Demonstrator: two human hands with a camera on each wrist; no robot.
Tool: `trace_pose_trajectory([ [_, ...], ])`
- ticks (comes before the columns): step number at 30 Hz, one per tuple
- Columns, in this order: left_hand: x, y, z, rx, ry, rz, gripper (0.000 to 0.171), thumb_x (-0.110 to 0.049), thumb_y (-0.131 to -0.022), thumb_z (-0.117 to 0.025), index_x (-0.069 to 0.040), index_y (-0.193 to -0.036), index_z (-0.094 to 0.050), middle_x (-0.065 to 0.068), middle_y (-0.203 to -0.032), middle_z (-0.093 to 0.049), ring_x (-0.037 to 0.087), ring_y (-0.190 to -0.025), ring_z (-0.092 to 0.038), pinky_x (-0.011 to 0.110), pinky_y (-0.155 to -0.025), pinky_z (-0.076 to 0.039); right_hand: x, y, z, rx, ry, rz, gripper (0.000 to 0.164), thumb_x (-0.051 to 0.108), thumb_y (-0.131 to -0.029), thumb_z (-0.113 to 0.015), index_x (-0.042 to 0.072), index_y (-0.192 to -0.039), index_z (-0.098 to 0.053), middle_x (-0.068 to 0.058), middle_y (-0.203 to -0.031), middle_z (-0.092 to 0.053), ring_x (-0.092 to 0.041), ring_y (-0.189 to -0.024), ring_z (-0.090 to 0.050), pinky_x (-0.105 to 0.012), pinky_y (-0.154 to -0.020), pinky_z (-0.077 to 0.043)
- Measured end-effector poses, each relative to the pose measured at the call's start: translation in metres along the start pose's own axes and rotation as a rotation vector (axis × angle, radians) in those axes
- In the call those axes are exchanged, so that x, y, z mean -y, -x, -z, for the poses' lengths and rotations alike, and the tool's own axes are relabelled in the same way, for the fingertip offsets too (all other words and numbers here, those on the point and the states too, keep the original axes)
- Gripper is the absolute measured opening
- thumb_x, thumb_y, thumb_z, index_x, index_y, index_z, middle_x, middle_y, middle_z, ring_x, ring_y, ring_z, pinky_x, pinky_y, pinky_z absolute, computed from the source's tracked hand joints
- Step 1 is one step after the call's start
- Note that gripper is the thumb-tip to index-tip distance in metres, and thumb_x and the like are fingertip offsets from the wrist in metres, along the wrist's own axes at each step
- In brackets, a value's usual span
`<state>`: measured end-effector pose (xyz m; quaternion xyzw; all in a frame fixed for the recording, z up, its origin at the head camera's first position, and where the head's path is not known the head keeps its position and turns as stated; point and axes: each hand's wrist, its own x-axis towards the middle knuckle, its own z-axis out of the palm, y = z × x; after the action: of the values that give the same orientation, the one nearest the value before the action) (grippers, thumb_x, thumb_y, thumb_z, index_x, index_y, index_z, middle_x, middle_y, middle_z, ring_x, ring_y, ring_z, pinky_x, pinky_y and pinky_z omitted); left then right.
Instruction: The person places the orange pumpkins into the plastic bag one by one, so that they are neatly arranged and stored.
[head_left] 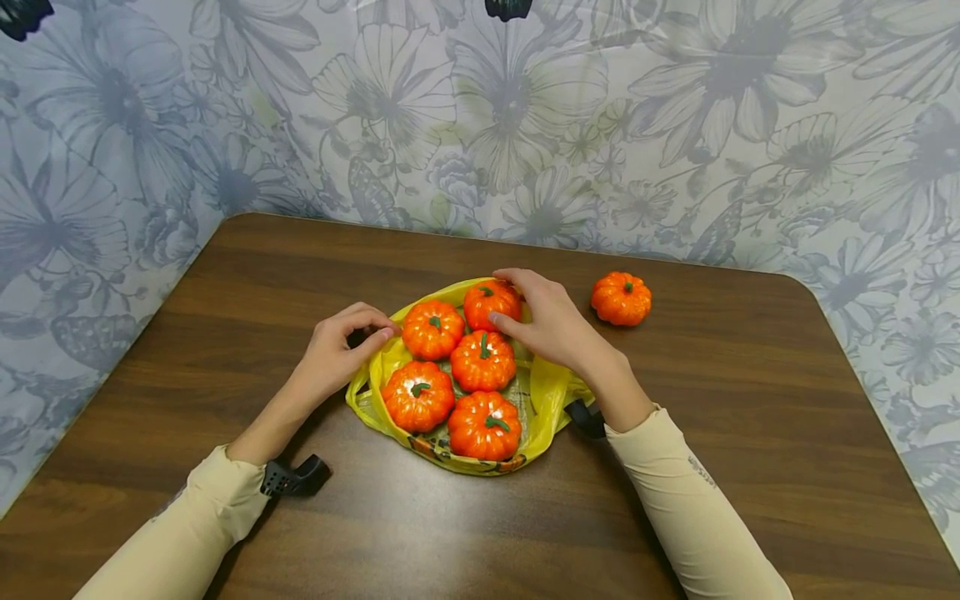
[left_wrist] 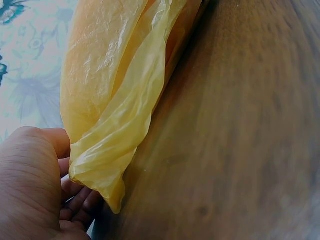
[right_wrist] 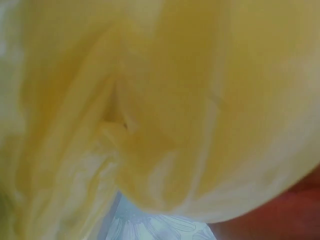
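An open yellow plastic bag (head_left: 543, 392) lies on the brown table (head_left: 750, 400) with several small orange pumpkins in it. My left hand (head_left: 341, 342) pinches the bag's left rim; the left wrist view shows the thumb and fingers (left_wrist: 35, 185) round a fold of the bag (left_wrist: 115, 100). My right hand (head_left: 543, 321) sits at the bag's far right, with fingers and thumb curled round the back pumpkin (head_left: 491, 302). Yellow film of the bag (right_wrist: 175, 100) fills the right wrist view. One more pumpkin (head_left: 621, 297) stands outside, right of the bag.
A floral wall covering (head_left: 675, 125) rises close behind the table and along its left side. The table's rounded far corners lie near the wall. Bare wood (head_left: 187, 333) spreads left, right and in front of the bag.
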<state>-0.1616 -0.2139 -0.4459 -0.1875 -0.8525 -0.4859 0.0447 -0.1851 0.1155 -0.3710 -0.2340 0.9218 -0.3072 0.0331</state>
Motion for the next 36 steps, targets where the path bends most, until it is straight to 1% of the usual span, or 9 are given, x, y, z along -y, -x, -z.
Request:
trace_pose_trajectory([
  [4, 0.000, 0.000, 0.000, 0.000, -0.001, -0.005, 0.011, -0.016, -0.103, -0.071, -0.017, -0.107, -0.081, -0.001, -0.108, -0.073, 0.009, -0.101, -0.061, 0.024, -0.090, -0.046, -0.001, -0.001, -0.001, -0.002, 0.017, 0.030, 0.059, 0.019, -0.095, -0.080, 0.002, -0.146, -0.056, -0.015, -0.147, -0.059, -0.032, -0.133, -0.059, -0.047, -0.114, -0.046],
  [7, 0.000, 0.000, 0.001, -0.001, -0.002, -0.009, 0.011, -0.015, -0.103, -0.071, -0.017, -0.107, -0.081, -0.001, -0.108, -0.073, 0.009, -0.100, -0.061, 0.024, -0.088, -0.046, -0.001, -0.001, -0.002, -0.011, 0.031, 0.044, 0.058, 0.018, -0.093, -0.082, 0.001, -0.144, -0.058, -0.016, -0.146, -0.060, -0.032, -0.131, -0.059, -0.047, -0.113, -0.047],
  [10, -0.001, 0.000, 0.001, -0.001, -0.004, -0.009, 0.011, -0.015, -0.103, -0.071, -0.017, -0.107, -0.080, -0.001, -0.108, -0.073, 0.009, -0.100, -0.061, 0.023, -0.086, -0.046, 0.000, -0.001, -0.001, -0.030, 0.023, 0.048, 0.055, 0.017, -0.094, -0.081, 0.001, -0.142, -0.060, -0.015, -0.145, -0.061, -0.032, -0.128, -0.062, -0.047, -0.110, -0.050],
  [15, -0.001, 0.001, 0.002, 0.002, -0.008, -0.001, 0.011, -0.016, -0.103, -0.070, -0.017, -0.107, -0.080, 0.000, -0.109, -0.073, 0.009, -0.100, -0.060, 0.022, -0.086, -0.046, 0.002, 0.000, 0.001, -0.074, -0.021, 0.057, 0.047, 0.015, -0.096, -0.076, 0.001, -0.139, -0.063, -0.014, -0.143, -0.063, -0.032, -0.129, -0.062, -0.046, -0.107, -0.054],
  [22, 0.000, 0.001, 0.002, -0.001, -0.020, 0.008, 0.011, -0.017, -0.103, -0.070, -0.016, -0.106, -0.080, 0.000, -0.109, -0.072, 0.009, -0.101, -0.060, 0.023, -0.087, -0.045, 0.000, 0.001, 0.004, -0.117, -0.051, 0.090, 0.040, 0.012, -0.097, -0.074, 0.002, -0.135, -0.065, -0.014, -0.139, -0.065, -0.032, -0.130, -0.062, -0.049, -0.105, -0.054],
  [29, -0.002, 0.003, 0.000, -0.011, -0.013, -0.015, 0.010, -0.015, -0.102, -0.071, -0.016, -0.106, -0.080, 0.000, -0.107, -0.073, 0.008, -0.097, -0.060, 0.021, -0.084, -0.045, -0.004, 0.006, 0.010, -0.165, -0.072, 0.079, 0.040, 0.011, -0.097, -0.076, 0.004, -0.135, -0.066, -0.012, -0.137, -0.067, -0.033, -0.125, -0.065, -0.048, -0.105, -0.054],
  [36, -0.001, 0.003, -0.001, -0.012, -0.012, -0.016, 0.010, -0.015, -0.102, -0.071, -0.017, -0.106, -0.080, -0.001, -0.108, -0.073, 0.008, -0.099, -0.060, 0.021, -0.085, -0.046, -0.008, 0.011, 0.019, -0.199, -0.078, 0.073, 0.042, 0.011, -0.096, -0.077, 0.004, -0.136, -0.066, -0.011, -0.136, -0.068, -0.032, -0.126, -0.065, -0.046, -0.106, -0.054],
])
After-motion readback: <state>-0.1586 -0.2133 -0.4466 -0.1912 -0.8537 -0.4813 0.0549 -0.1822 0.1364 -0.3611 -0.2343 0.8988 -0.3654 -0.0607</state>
